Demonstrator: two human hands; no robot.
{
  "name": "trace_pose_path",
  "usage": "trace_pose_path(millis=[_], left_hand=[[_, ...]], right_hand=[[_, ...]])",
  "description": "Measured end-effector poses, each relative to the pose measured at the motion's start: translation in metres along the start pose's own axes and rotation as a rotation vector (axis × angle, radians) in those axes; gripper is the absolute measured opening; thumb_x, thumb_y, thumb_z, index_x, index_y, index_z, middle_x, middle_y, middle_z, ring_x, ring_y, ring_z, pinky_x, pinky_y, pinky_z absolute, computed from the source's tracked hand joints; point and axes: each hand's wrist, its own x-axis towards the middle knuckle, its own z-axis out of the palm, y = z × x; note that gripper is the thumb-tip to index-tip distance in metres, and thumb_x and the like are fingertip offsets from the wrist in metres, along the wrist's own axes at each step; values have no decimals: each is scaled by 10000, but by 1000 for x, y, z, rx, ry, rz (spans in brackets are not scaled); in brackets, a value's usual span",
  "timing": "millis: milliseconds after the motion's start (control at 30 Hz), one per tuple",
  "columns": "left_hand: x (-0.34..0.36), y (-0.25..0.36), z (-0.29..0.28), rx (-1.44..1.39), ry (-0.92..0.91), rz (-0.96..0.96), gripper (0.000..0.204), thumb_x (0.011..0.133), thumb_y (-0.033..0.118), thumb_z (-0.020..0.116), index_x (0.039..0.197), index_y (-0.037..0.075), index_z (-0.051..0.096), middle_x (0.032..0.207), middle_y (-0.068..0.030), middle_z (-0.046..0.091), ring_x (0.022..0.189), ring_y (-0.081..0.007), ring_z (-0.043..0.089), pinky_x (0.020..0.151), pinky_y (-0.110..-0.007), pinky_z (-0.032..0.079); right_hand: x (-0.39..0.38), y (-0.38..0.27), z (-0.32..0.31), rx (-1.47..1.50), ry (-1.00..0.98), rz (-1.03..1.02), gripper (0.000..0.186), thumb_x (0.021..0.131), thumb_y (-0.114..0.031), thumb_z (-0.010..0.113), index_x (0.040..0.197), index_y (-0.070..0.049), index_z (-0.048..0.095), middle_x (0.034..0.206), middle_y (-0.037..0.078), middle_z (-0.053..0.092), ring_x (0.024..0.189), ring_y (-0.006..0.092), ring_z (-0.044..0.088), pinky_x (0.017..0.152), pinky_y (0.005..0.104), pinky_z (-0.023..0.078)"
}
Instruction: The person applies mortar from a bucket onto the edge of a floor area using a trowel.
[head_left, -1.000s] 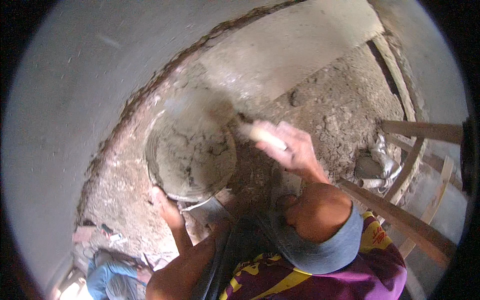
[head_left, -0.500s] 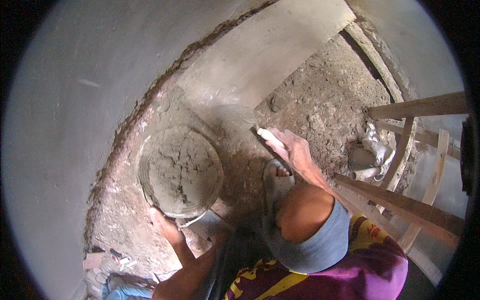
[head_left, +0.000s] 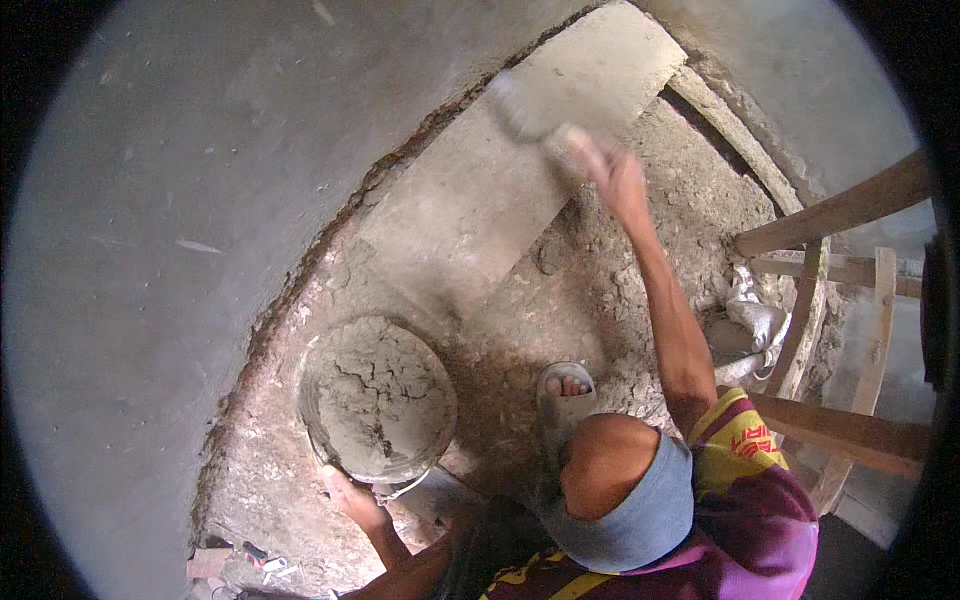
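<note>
My right hand (head_left: pixel 605 165) is closed on a trowel (head_left: pixel 528 112), its handle and blade smeared by motion. The trowel is over the far part of a pale flat board (head_left: pixel 450 210) that lies along the wall. A round bucket (head_left: pixel 447 425), full of grey, cracked-looking mortar (head_left: pixel 375 390), stands near my feet, with its wire handle hanging at the near side. My left hand (head_left: pixel 352 498) grips the bucket's near left side; some of its fingers are hidden behind the bucket.
A grey plastered wall (head_left: pixel 150 250) curves along the left. Rough, crumbly ground (head_left: pixel 660 240) lies right of the board. Wooden framing (head_left: pixel 840 215) stands at the right, beside a whitish bag (head_left: pixel 752 310). Small tools and a brick piece (head_left: pixel 207 562) lie at lower left.
My right hand has swept the trowel forward along the board, from its near end to its far part. My left hand stays at the bucket. The whole view has shifted slightly.
</note>
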Motion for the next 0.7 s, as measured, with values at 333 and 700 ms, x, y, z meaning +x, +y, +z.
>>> trace_pose_path(millis=[333,700], left_hand=[[6,-21,-14,-130,84,-69,582,1135,321,372,1505,-127,402,1573,-276,419,1467,-359,393,1229,-411,277],[-7,13,1,-9,3,-62,619,1121,399,432,1512,-82,405,1518,-224,472,1399,-290,446,1169,-385,350]], right_hand=[[-75,-79,50,-65,-480,91,538,1022,-503,587,1080,11,736,991,279,726,850,433,717,802,530,546],[-211,-73,28,4,-512,-55,303,992,-146,691,1285,-71,719,1102,148,769,877,230,732,761,356,606]])
